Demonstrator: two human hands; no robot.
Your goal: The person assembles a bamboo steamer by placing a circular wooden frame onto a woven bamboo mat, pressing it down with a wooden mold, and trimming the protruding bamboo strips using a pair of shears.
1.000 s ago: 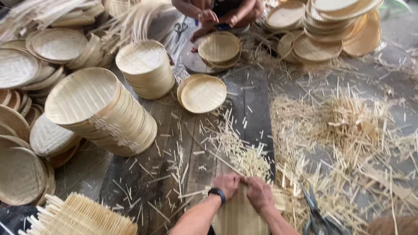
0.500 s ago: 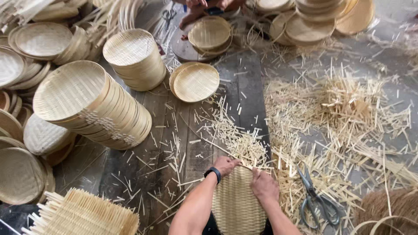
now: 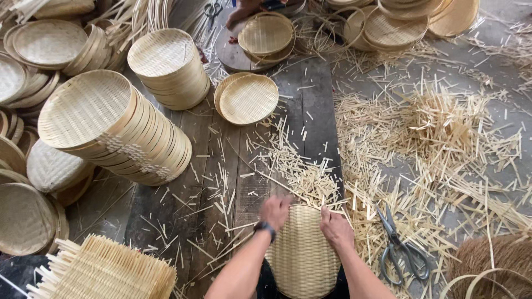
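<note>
Since a second ago the view has tipped nearer, so the woven bamboo tray (image 3: pixel 302 252) that was barely in sight at the near edge now shows most of its round face, and both hands have slid to its far rim. It stands tilted on edge between the person's forearms, near centre, resting against the dark plank floor (image 3: pixel 310 99). Left hand (image 3: pixel 275 212), with a dark wristband (image 3: pixel 265 227) on the wrist, grips the far-left part of the rim with fingers curled over it; right hand (image 3: pixel 336 227) closes on the far-right part of the rim in the same way, so neither hand is spread wide. By my judgement the step in hand is shaping or trimming the tray's edge, since loose strip ends poke out just beyond the rim near the right hand. A next move would call for turning the tray a little while keeping both grips firm, and perhaps a reach to the scissors (image 3: pixel 400 243) lying just right of it on the litter of bamboo offcuts (image 3: pixel 443 138). To the far left a leaning stack of finished trays (image 3: pixel 116 133) rests on its side, with an upright stack (image 3: pixel 169 69) beyond it and a pair of shallow trays (image 3: pixel 247 98) at centre. Another person's hand (image 3: pixel 244 11) works at the far edge.
</note>
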